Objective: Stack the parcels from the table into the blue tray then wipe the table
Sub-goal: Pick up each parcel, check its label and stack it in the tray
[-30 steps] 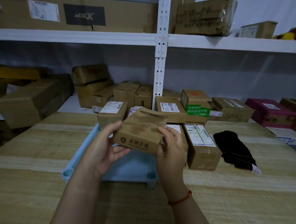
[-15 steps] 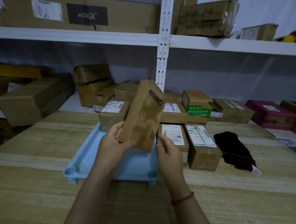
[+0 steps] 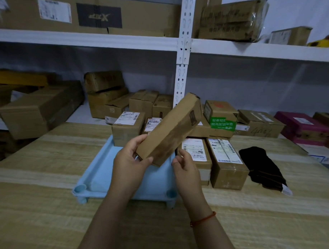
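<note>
Table [image 3: 45, 213]: wooden surface with pale bands; carries the tray, parcels and cloth.
Left hand [image 3: 129, 165]: clamped on the lower end of the held parcel, thumb on the near face, fingers wrapped behind.
Right hand [image 3: 186, 169]: fingers loosely spread, just beside the parcel's lower corner; contact with it cannot be told.
Held parcel [image 3: 171, 130]: long brown carton, raised above the tray. Long axis tilted, lower end near-left in the left hand, upper end pointing up, right and away toward the shelf post.
Blue tray [image 3: 102, 170]: light blue, directly below the hands; one labelled parcel [image 3: 127, 127] sits at its far left end.
Table parcels: two labelled cartons [image 3: 226, 162] side by side, just right of the tray, long axes running near to far.
Black cloth [image 3: 263, 167]: crumpled on the table, right of those cartons.
Shelf [image 3: 182, 69]: white metal rack behind the table, holding more cartons on both levels.
</note>
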A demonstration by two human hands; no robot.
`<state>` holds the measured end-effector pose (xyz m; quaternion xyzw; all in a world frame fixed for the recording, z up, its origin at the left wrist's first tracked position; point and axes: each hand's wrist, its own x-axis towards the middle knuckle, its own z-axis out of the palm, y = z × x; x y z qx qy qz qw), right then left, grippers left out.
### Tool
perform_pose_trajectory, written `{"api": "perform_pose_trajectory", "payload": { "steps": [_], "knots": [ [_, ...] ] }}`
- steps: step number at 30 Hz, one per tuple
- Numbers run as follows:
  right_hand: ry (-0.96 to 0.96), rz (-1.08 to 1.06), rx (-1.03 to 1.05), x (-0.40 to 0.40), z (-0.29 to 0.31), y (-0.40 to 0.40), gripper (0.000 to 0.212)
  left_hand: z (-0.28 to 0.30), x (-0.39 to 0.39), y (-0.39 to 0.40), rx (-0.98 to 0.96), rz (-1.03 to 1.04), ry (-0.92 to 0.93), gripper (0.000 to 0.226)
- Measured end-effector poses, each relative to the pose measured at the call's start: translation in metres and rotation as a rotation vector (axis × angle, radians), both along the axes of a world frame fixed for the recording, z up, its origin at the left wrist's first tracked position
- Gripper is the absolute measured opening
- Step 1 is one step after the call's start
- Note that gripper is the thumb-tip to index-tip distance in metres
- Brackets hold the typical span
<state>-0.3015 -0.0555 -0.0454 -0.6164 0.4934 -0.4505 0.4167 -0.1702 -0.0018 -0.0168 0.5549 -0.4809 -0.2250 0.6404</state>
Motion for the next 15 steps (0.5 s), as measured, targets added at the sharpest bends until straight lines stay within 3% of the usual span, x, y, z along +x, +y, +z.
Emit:
{"api": "perform_pose_trajectory", "payload": {
  "steps": [7, 15],
  "knots": [
    [0.002, 0.037, 0.043, 0.005, -0.005, 0.0, 0.046, -0.002, 0.002, 0.0, -0.018, 0.009, 0.056, 0.063],
    [0.015, 0.058, 0.029, 0.01, -0.002, 0.004, 0.049, 0.002, 0.017, 0.003, 0.164, 0.055, 0.496, 0.027]
  ]
}}
